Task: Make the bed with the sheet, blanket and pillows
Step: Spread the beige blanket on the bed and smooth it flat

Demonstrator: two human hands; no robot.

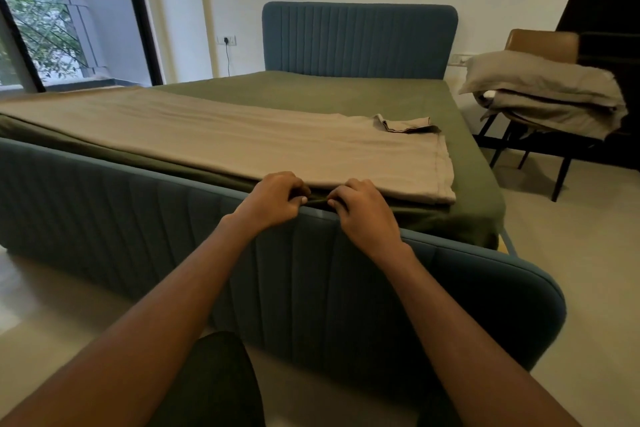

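The blanket [214, 146] is lying on the sheet [311, 90] along the foot edge of the bed [104, 204], the left hand [273, 201] and right hand [363, 211] are pinching the sheet there, and a chair [540, 42] bearing folded bedding [543, 94] is standing right of the bed.

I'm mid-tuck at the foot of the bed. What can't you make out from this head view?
Head view only:
- The curled fingers of the left hand and right hand hide how much green sheet they pinch.
- Sheet below the mattress edge: hidden by the footboard.
- The beige blanket: left end cut off by the frame edge.
- The pile on the chair: soft focus; pillows or covers, cannot tell.
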